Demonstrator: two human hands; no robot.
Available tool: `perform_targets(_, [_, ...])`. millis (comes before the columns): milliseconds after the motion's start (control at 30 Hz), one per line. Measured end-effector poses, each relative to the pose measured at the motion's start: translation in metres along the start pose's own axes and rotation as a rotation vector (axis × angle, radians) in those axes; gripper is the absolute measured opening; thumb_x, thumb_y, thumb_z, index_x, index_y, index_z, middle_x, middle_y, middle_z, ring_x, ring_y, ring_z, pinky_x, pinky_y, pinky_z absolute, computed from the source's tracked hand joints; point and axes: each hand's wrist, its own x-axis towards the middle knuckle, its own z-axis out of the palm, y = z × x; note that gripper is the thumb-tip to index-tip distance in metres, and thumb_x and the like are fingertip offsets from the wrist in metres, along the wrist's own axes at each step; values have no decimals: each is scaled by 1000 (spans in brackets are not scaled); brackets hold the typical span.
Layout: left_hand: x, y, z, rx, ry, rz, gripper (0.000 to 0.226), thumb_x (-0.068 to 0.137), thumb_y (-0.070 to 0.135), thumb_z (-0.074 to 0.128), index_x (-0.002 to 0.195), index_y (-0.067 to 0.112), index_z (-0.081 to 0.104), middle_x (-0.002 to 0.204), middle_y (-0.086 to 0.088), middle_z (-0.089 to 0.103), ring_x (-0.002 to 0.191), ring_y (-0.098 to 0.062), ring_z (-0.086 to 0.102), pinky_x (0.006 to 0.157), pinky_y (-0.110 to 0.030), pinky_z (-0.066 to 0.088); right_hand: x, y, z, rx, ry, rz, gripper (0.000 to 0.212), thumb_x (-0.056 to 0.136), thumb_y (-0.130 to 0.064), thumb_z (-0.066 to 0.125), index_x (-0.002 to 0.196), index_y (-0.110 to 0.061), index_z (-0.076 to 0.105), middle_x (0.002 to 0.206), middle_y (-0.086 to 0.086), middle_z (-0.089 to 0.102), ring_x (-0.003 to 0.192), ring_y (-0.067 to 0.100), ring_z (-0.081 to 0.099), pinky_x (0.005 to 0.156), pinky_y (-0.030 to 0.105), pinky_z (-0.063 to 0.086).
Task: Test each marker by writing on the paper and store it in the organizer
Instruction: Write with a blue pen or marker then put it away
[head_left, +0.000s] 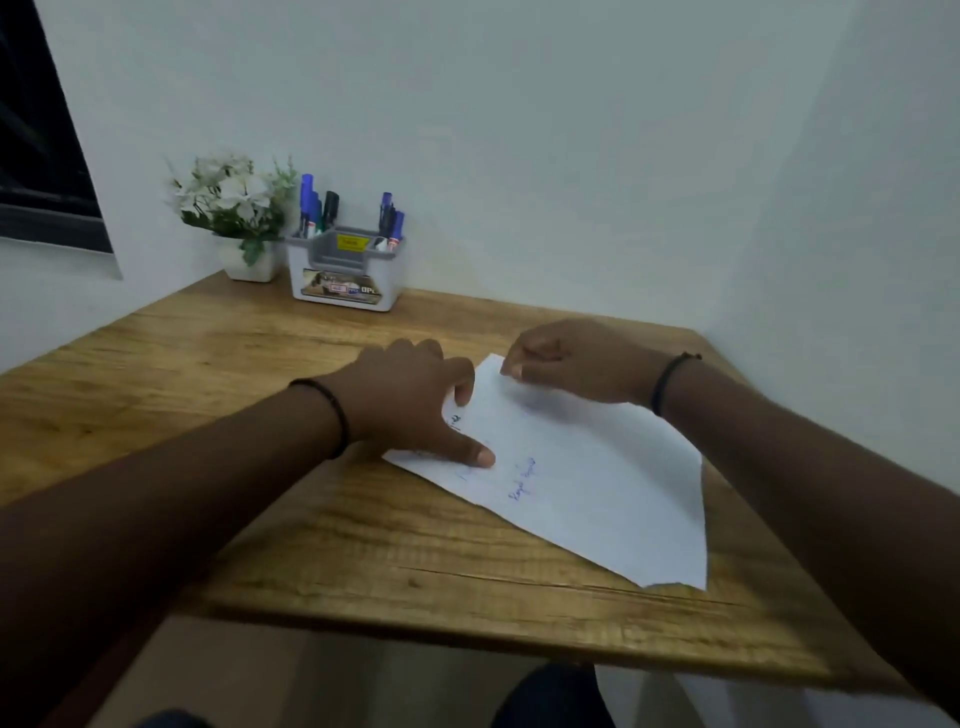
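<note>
Both your hands are working the paper (587, 467), not a marker. The sheet is lying skewed on the table (208, 374), its far corner pointing to about 11 o'clock and its near corner overhanging toward 5 o'clock.

Left hand (410, 400) is lying over the sheet's 9 o'clock edge, fingers spread wide, thumb tip (485, 457) pressing flat beside some blue writing. Judging by the pose, you are pinning the sheet so it cannot slide on the smooth wood.

Right hand (566, 358) is sitting at the far corner, fingers curled narrow and seemingly pinching or nudging that corner; whether it is lifted I cannot tell. Likely you are squaring the sheet.

No marker is in either hand. The markers (311, 202), blue and dark caps, are all standing upright in the organizer (345, 283) at 11 o'clock, well apart from the paper, split between its left and right compartments. A potted white plant (234, 208) is sitting just beside it on the left.

With writing on the sheet and every visible marker stowed, the task is looking near done.
</note>
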Motion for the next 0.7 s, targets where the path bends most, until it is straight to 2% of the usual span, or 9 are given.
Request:
perform_targets(67, [4, 0, -2, 0, 2, -19, 70, 54, 88, 55, 107, 42, 49, 108, 8, 47, 96, -15, 44, 73, -34, 35, -16, 6, 8, 2, -74, 18, 21, 98, -32, 59, 113, -32, 73, 111, -23, 68, 96, -10, 56, 87, 10, 39])
perform_targets(100, [9, -1, -3, 20, 19, -23, 68, 56, 86, 56, 107, 42, 51, 109, 7, 48, 95, -15, 45, 73, -33, 36, -20, 9, 12, 3, -92, 39, 25, 100, -32, 56, 120, -35, 71, 120, -22, 66, 104, -8, 55, 93, 13, 39])
perform_targets(167, [21, -3, -5, 70, 100, -34, 61, 62, 80, 60, 107, 38, 55, 110, 4, 51, 91, -14, 45, 72, -31, 39, -24, 13, 17, 5, -82, 116, 32, 101, -35, 51, 131, -38, 64, 136, -17, 59, 121, 5, 53, 101, 23, 37])
perform_targets(233, [37, -3, -3, 100, 202, -82, 54, 69, 71, 63, 106, 33, 58, 111, 0, 53, 95, -18, 48, 80, -33, 45, -23, 16, 21, -11, -64, 200, 39, 103, -40, 46, 140, -36, 55, 145, -10, 52, 132, 15, 48, 105, 29, 36])
perform_targets(300, [54, -2, -1, 160, 291, -159, 47, 76, 63, 62, 106, 26, 60, 114, -5, 55, 104, -25, 51, 87, -36, 45, -15, 17, 28, -111, -60, 252, 45, 104, -43, 40, 144, -26, 47, 148, -1, 48, 133, 23, 45, 106, 35, 37])
perform_targets(433, [91, 7, 11, 226, 404, -208, 28, 90, 40, 52, 103, 17, 63, 111, -7, 63, 103, -27, 58, 82, -34, 42, 12, 15, 44, -306, 3, 384, 51, 103, -48, 30, 139, -16, 46, 141, 13, 50, 129, 34, 43, 102, 43, 38])
perform_targets(567, [118, 13, 24, -63, 264, -118, 40, 96, 49, 36, 94, 17, 60, 108, -4, 65, 95, -24, 57, 77, -33, 39, 46, 28, 45, -292, 20, 464, 56, 102, -51, 24, 142, -17, 43, 145, 12, 48, 132, 34, 43, 102, 45, 35])
perform_targets(633, [128, 9, 30, -85, 163, -78, 45, 97, 51, 27, 104, 17, 56, 119, -4, 60, 107, -23, 55, 83, -35, 40, 60, 42, 44, -239, 44, 497, 56, 103, -50, 24, 144, -17, 42, 148, 12, 46, 134, 34, 43, 107, 46, 35])
perform_targets(700, [135, 3, 33, -66, 119, -61, 50, 98, 49, 25, 129, 17, 47, 140, -4, 46, 127, -22, 43, 99, -40, 37, 68, 53, 42, -195, 115, 508, 54, 102, -48, 26, 142, -16, 44, 147, 11, 48, 133, 31, 45, 108, 45, 36])
